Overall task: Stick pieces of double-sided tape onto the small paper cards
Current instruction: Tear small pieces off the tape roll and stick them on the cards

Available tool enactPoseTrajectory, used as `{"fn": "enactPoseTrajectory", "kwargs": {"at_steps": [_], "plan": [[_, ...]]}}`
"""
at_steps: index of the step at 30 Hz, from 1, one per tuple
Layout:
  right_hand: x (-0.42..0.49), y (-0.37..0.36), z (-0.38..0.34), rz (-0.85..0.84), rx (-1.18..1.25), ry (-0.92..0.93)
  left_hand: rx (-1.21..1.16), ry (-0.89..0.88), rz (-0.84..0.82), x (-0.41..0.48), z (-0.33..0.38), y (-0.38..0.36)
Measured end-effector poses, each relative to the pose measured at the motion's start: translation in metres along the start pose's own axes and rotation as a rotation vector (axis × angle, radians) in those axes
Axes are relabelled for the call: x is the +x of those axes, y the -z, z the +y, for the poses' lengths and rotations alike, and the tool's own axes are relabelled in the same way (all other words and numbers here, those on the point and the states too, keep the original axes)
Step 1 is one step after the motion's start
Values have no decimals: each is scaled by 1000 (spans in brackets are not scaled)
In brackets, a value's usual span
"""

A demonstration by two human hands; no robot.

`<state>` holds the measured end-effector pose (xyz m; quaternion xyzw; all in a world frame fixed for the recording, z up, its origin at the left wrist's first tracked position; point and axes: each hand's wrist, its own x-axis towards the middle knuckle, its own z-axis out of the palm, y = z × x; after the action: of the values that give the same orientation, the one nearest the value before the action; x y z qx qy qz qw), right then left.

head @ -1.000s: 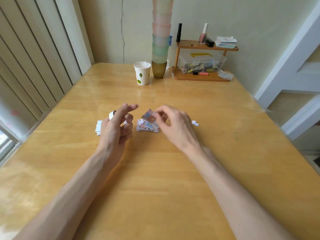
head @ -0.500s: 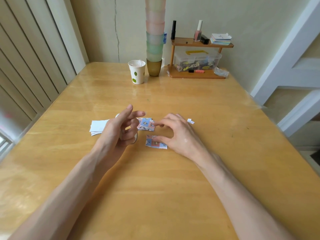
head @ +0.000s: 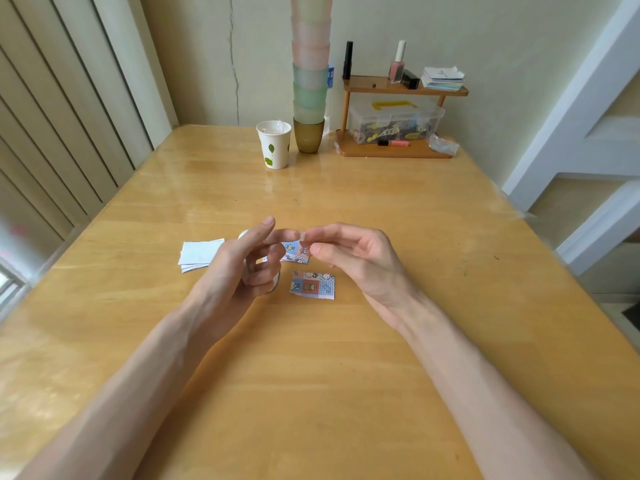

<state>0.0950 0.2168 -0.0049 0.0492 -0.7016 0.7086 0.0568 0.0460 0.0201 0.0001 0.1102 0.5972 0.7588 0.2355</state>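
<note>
Where the two hands meet above the table, the right hand (head: 353, 259) keeps its grip narrow, with thumb and forefinger pinching a small translucent piece of double-sided tape (head: 300, 236). The left hand (head: 235, 271) stretches its forefinger out to touch that same piece. Its lower fingers curl round a white roll of tape (head: 276, 284), most of which is hidden behind the hand.

Right under the pinched tape lies a small stack of patterned paper cards (head: 294, 254), printed with cartoon figures in blue and red squares and partly covered by the left fingers. Just nearer, a single patterned card (head: 313, 285) lies flat and face up on the glossy yellow wooden table (head: 311, 375), between the two wrists. Left of the left hand rests a thin pile of plain white paper cards (head: 199, 252).

At the far edge of the table stands a white paper cup with green leaves (head: 273, 143). Just to its right, a tall tower of pastel plastic cups (head: 310, 74) sits in an amber glass (head: 309, 135). Further right is a small two-tier wooden shelf (head: 367, 82) carrying a clear plastic box (head: 394, 121), a pink nail-polish bottle (head: 397, 67) and a stack of paper slips (head: 442, 79).
</note>
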Motion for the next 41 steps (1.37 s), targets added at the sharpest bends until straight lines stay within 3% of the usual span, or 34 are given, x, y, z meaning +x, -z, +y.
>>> {"fn": "enactPoseTrajectory", "kwargs": {"at_steps": [11,18,38,41], "plan": [[-1,-7,-1,64,-39,-52,-8,-26,-14,-1,1,-1],[-2,-6,-2,-14,-7,-49,13,-35,-41,-1,1,0],[1,-6,10,268,-10,-37,22,-23,-22,3,-8,-4],[1,-4,10,233,-22,-65,11,-19,-17,3,-8,-4]]}}
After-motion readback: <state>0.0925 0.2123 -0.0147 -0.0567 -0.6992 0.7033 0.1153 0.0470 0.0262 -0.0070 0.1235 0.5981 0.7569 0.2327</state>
